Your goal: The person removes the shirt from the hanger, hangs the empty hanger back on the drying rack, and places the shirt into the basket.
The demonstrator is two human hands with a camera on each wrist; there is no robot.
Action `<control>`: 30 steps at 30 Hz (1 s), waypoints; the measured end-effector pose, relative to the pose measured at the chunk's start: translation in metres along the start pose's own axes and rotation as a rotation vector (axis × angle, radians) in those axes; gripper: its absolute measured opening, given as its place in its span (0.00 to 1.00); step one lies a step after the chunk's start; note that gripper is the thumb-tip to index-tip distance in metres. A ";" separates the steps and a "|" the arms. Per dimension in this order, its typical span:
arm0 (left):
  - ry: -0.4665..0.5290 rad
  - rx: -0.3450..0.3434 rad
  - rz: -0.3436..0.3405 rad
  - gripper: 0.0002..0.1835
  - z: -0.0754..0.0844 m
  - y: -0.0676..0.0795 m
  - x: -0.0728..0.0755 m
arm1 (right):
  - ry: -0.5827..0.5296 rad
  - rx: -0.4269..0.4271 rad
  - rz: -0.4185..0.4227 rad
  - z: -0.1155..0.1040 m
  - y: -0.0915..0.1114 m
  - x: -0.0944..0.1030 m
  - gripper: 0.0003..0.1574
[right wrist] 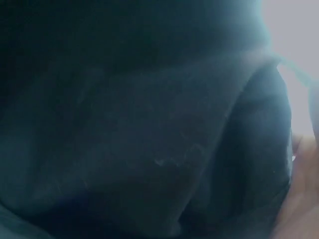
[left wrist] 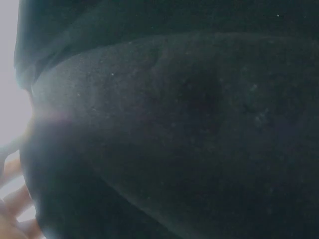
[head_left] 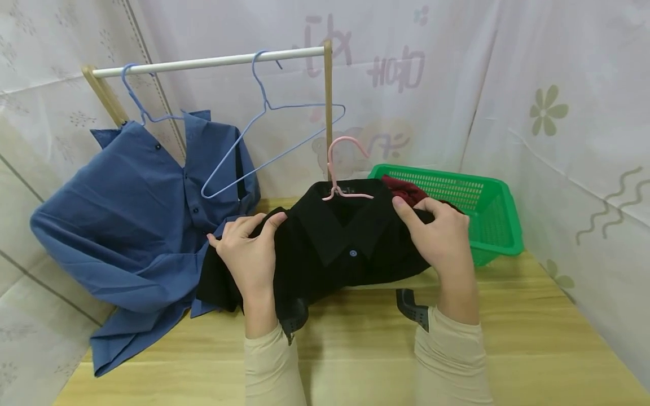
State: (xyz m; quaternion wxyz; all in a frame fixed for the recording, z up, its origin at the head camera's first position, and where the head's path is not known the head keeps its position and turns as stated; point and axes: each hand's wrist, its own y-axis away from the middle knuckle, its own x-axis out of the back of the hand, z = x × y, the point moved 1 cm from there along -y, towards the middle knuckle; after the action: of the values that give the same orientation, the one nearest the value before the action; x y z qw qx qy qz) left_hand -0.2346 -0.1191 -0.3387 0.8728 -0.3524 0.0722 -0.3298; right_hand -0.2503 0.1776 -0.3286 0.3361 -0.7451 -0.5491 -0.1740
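Between my two hands a black collared shirt (head_left: 325, 242) is held up by its shoulders, a blue button showing below the collar. My left hand (head_left: 249, 254) grips the shoulder on the left, thumb on top. On the other side my right hand (head_left: 439, 237) pinches the opposite shoulder. A pink hanger (head_left: 332, 163) stands up through the collar; its lower arms are hidden inside the shirt. Black cloth (left wrist: 174, 124) fills most of the left wrist view, with fingers at its left edge. In the right wrist view, dark cloth (right wrist: 139, 129) covers nearly everything.
A white rail (head_left: 203, 64) on wooden posts carries an empty blue hanger (head_left: 265, 104) and a blue shirt (head_left: 137, 208) on another hanger. Behind my right hand sits a green basket (head_left: 495, 220) with dark red cloth (head_left: 406, 190) in it. Everything stands on a wooden table (head_left: 365, 349).
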 end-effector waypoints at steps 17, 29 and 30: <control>0.009 -0.027 -0.070 0.20 0.013 0.013 -0.019 | -0.201 0.220 0.174 -0.031 0.008 -0.016 0.30; 0.012 -0.071 -0.110 0.20 0.017 0.015 -0.022 | -0.201 0.525 0.208 -0.033 0.008 -0.016 0.18; 0.005 -0.083 -0.119 0.19 0.017 0.013 -0.019 | -0.205 0.559 0.214 -0.032 0.008 -0.015 0.17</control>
State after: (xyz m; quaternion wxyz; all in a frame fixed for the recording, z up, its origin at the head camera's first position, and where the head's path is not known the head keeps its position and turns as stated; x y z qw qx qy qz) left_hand -0.2365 -0.0902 -0.3366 0.8362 -0.3909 0.0668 -0.3788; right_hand -0.2440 0.1436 -0.3181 0.4873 -0.6912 -0.5250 0.0960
